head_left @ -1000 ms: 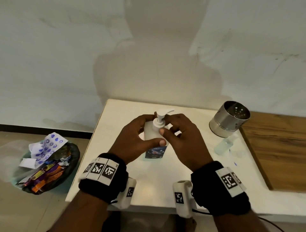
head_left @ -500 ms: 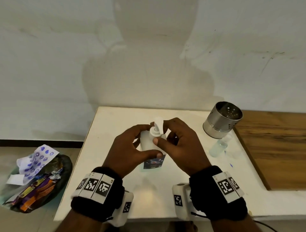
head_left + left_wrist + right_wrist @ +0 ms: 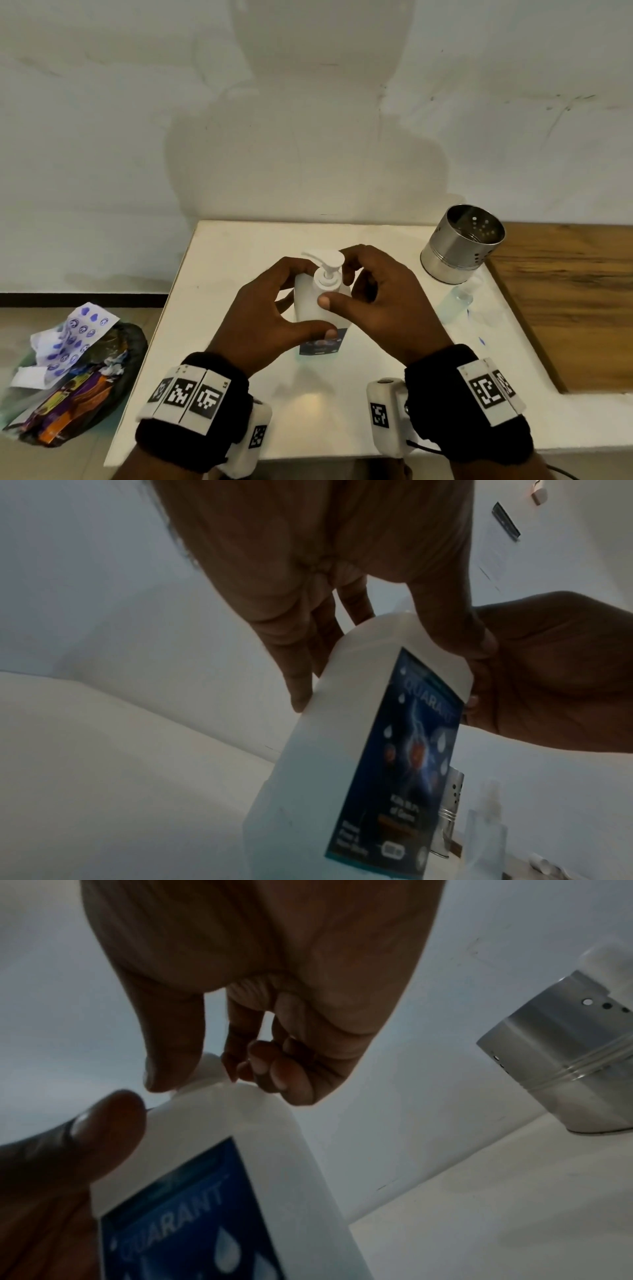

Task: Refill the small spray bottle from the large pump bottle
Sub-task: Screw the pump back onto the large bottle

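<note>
The large white pump bottle with a blue label stands upright mid-table. My left hand grips its body, thumb across the front and fingers behind. My right hand pinches the pump's collar at the neck, thumb in front, fingers behind; its nozzle points left. In the right wrist view the thumb and curled fingers close on the neck. The small clear spray bottle lies on the table to the right, beside the steel can.
A perforated steel cylinder stands at the back right of the white table. A wooden surface adjoins on the right. A bin of wrappers and paper sits on the floor at left. The wall is close behind.
The pump head has turned: its nozzle pointed right a second ago and now points left. My right hand's fingers shifted round the collar. My left hand kept its grip on the body.
</note>
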